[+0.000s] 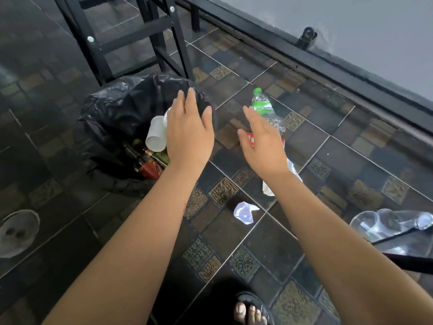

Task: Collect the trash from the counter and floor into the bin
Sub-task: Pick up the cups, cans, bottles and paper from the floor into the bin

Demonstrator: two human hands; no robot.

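Observation:
A bin lined with a black bag (pixel 112 109) stands on the tiled floor and holds bottles and packets. My left hand (pixel 187 130) hovers palm down over its right rim with the fingers stretched out. A white plastic cup (pixel 156 133) is tilted in the bin's opening, right at that hand's left edge; no fingers wrap it. My right hand (pixel 262 141) is open, palm down, above a red packet (pixel 251 139) on the floor. Just beyond lies a crushed clear bottle with a green cap and label (pixel 261 103). A crumpled white paper (pixel 244 212) lies between my forearms.
A white scrap (pixel 268 188) peeks out under my right forearm. Clear plastic cups (pixel 386 224) lie at the right edge on a dark surface. A black metal frame (pixel 164 43) stands behind the bin. A round floor drain (pixel 16 233) is at the left. My sandalled foot (pixel 250 310) is at the bottom.

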